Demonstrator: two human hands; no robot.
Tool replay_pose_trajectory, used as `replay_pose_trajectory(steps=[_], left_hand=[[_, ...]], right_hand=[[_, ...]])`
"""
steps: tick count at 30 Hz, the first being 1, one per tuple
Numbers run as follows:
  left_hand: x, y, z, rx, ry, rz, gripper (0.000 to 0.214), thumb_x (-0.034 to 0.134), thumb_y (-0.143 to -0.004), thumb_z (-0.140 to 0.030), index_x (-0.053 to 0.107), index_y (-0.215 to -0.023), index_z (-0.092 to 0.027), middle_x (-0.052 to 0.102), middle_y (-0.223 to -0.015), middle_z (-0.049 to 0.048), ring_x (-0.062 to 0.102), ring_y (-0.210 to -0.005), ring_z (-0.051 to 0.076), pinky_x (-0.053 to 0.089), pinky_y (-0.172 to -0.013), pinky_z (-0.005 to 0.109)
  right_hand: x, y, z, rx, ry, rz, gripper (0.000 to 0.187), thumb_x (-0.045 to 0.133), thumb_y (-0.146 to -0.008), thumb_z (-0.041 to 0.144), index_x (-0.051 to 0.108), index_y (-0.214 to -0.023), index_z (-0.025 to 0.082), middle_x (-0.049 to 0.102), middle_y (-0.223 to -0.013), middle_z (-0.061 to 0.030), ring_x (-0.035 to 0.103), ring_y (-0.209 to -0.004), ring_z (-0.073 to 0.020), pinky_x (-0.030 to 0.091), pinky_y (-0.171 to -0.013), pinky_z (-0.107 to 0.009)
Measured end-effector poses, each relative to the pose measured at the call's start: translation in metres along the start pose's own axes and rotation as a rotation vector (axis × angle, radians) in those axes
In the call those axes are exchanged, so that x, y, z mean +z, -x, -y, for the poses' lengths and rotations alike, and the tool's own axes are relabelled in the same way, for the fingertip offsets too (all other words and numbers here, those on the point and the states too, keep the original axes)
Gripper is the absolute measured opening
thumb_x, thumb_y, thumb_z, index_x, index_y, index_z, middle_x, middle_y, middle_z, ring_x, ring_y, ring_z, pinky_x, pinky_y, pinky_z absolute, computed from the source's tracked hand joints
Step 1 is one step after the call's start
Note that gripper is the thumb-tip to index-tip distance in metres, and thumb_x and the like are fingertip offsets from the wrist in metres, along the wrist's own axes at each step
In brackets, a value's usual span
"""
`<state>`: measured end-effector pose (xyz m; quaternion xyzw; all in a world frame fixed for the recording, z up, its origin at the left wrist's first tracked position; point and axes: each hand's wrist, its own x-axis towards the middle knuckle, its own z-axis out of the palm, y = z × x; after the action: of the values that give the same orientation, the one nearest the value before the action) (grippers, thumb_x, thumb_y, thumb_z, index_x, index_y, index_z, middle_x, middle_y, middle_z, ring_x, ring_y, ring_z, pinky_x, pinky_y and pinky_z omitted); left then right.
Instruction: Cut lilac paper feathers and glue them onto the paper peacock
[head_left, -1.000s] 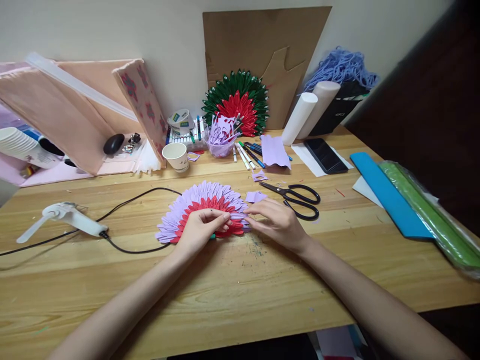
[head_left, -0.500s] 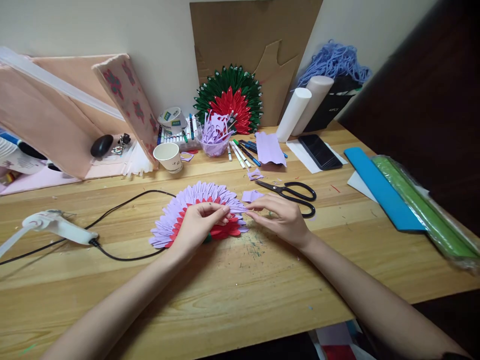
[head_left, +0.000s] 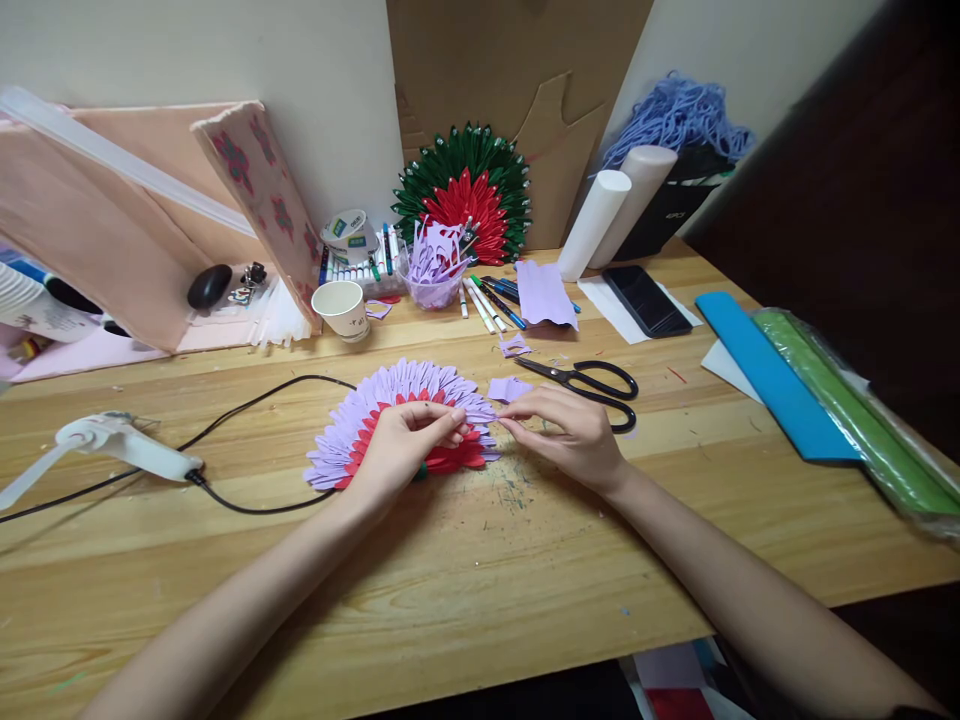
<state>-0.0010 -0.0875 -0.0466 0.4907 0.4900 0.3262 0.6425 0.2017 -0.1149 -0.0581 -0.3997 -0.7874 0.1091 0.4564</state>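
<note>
A fan-shaped paper flower with lilac outer petals and red inner petals lies on the wooden table, partly hidden by my hands. Above its right side, my left hand pinches the inner end of a lilac paper petal. My right hand grips the same petal's outer tip between thumb and fingertips. Just beyond my right hand are black-handled scissors, with their blades pointing left. A small lilac paper scrap lies near the right fingertips.
A white glue gun with a black cord stands at left. Behind are a paper cup, a bowl of lilac strips, markers, and a green-and-red paper fan. A phone and green roll are at right.
Both hands keep their hold on the petal, with the right fingertips closing more tightly on its tip. The whole view has shifted slightly.
</note>
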Motion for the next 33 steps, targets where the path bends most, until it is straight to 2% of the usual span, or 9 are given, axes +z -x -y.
replay_pose_trajectory(steps=[9, 12, 15, 18, 24, 28, 33], left_hand=[[0.000, 0.000, -0.001, -0.008, -0.007, 0.003, 0.027, 0.072, -0.064, -0.039, 0.071, -0.073, -0.014, 0.070, -0.069, 0.0041, 0.062, -0.061, 0.012, 0.050, -0.063, 0.021], [-0.002, -0.001, -0.004, -0.040, -0.021, 0.025, 0.034, 0.071, -0.064, -0.045, 0.070, -0.071, -0.012, 0.070, -0.067, 0.0053, 0.062, -0.059, 0.012, 0.050, -0.061, 0.021], [-0.002, -0.001, -0.009, -0.159, -0.030, 0.115, 0.045, 0.063, -0.068, -0.054, 0.069, -0.069, -0.009, 0.068, -0.062, 0.0071, 0.061, -0.054, 0.012, 0.050, -0.056, 0.022], [-0.001, 0.000, -0.011, -0.252, -0.017, 0.178, 0.048, 0.061, -0.070, -0.056, 0.067, -0.068, -0.009, 0.067, -0.058, 0.0070, 0.061, -0.050, 0.012, 0.050, -0.053, 0.022], [-0.001, 0.002, -0.011, -0.228, -0.018, 0.197, 0.036, 0.066, -0.070, -0.046, 0.067, -0.068, -0.010, 0.069, -0.064, 0.0051, 0.062, -0.054, 0.010, 0.051, -0.056, 0.020], [-0.004, 0.002, -0.017, -0.198, -0.030, 0.187, 0.029, 0.070, -0.067, -0.041, 0.067, -0.068, -0.012, 0.069, -0.066, 0.0041, 0.063, -0.057, 0.009, 0.051, -0.060, 0.020], [-0.006, 0.003, -0.022, -0.131, -0.042, 0.148, 0.026, 0.071, -0.066, -0.039, 0.067, -0.068, -0.014, 0.070, -0.067, 0.0034, 0.063, -0.058, 0.010, 0.051, -0.062, 0.021]], right_hand=[[0.000, -0.001, 0.002, -0.024, 0.014, -0.004, 0.010, 0.060, -0.077, 0.012, 0.065, -0.083, 0.019, 0.067, -0.072, -0.0028, 0.060, -0.067, -0.0143, 0.049, -0.064, -0.029], [0.000, -0.002, 0.003, -0.040, 0.031, -0.007, 0.010, 0.058, -0.078, 0.013, 0.064, -0.083, 0.019, 0.067, -0.071, -0.0025, 0.059, -0.066, -0.0141, 0.049, -0.063, -0.029], [-0.001, -0.001, 0.001, -0.112, 0.060, -0.024, 0.011, 0.059, -0.078, 0.011, 0.064, -0.085, 0.018, 0.068, -0.071, -0.0034, 0.060, -0.067, -0.0144, 0.050, -0.064, -0.029], [-0.002, 0.002, -0.001, -0.199, 0.098, 0.001, 0.015, 0.060, -0.077, 0.010, 0.064, -0.090, 0.017, 0.069, -0.078, -0.0050, 0.062, -0.072, -0.0153, 0.051, -0.068, -0.031], [-0.006, 0.008, -0.004, -0.315, 0.196, 0.075, 0.023, 0.057, -0.081, 0.011, 0.063, -0.102, 0.019, 0.070, -0.085, -0.0065, 0.064, -0.079, -0.0170, 0.052, -0.069, -0.032], [-0.008, 0.006, -0.002, -0.299, 0.172, 0.070, 0.025, 0.055, -0.082, 0.010, 0.062, -0.104, 0.020, 0.071, -0.088, -0.0066, 0.064, -0.081, -0.0165, 0.052, -0.070, -0.031], [-0.009, -0.002, 0.004, -0.131, 0.083, -0.089, 0.019, 0.066, -0.076, 0.015, 0.065, -0.093, 0.021, 0.071, -0.080, -0.0039, 0.064, -0.074, -0.0162, 0.052, -0.069, -0.031]])
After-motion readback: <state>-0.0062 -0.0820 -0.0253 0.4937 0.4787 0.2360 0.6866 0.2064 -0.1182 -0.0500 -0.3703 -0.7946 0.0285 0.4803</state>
